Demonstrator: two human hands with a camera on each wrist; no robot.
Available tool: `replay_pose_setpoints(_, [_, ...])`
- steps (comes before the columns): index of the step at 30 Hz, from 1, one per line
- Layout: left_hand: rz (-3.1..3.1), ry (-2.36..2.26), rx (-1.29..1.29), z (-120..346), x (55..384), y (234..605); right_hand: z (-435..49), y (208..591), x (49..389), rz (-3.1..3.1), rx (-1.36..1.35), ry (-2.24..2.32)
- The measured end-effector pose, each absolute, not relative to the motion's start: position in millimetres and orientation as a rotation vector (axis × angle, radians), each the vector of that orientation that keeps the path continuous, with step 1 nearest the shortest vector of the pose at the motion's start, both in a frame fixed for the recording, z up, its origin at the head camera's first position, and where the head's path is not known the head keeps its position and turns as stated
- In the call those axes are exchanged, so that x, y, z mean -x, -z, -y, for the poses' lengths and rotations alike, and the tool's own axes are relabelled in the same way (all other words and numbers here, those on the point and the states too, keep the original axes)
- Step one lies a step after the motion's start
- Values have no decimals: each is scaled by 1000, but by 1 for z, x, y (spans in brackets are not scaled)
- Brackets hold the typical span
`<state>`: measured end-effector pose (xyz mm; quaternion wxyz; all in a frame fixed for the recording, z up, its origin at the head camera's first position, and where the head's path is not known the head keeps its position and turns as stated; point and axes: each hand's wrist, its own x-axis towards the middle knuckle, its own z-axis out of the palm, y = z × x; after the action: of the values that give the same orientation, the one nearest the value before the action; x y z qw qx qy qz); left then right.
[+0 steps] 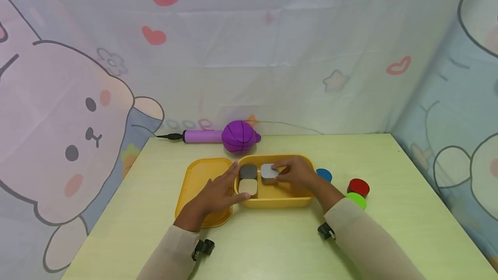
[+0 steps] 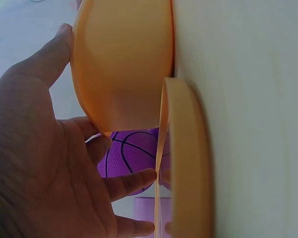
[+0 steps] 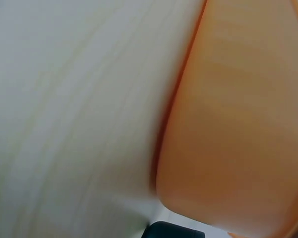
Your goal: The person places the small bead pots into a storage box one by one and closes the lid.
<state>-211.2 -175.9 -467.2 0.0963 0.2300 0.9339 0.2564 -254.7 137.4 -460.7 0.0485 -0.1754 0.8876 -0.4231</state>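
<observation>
My left hand (image 1: 221, 191) lies over the left end of a yellow rectangular box (image 1: 278, 202), its thumb and fingers extended along the rim. In the left wrist view, two of its lower fingers touch the edge of the yellow lid (image 2: 191, 158). Inside the box, my right hand (image 1: 296, 172) pinches a white-topped, rounded-square block (image 1: 268, 171) between thumb and fingers. To its left in the box are a dark grey block (image 1: 248, 171) and a cream block (image 1: 247, 187). The right wrist view shows the box's outer wall (image 3: 233, 124) but not my right fingers.
The lid (image 1: 206, 170) lies left of the box on the pale table (image 1: 268, 245). Behind them are a purple hand pump (image 1: 203, 136) and a purple ball (image 1: 238, 137). Blue (image 1: 324, 175), red (image 1: 359, 188) and green (image 1: 357, 201) round pieces sit right of the box.
</observation>
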Motion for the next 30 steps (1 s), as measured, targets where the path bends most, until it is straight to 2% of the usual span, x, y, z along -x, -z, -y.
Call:
replay_pose_setpoints(20, [-2763, -768, -696, 175, 213, 467, -132, 465, 256, -2621, 399, 1347])
replay_pose_setpoints(30, [-2756, -763, -666, 176, 212, 468, -130, 466, 257, -2667, 449, 1326])
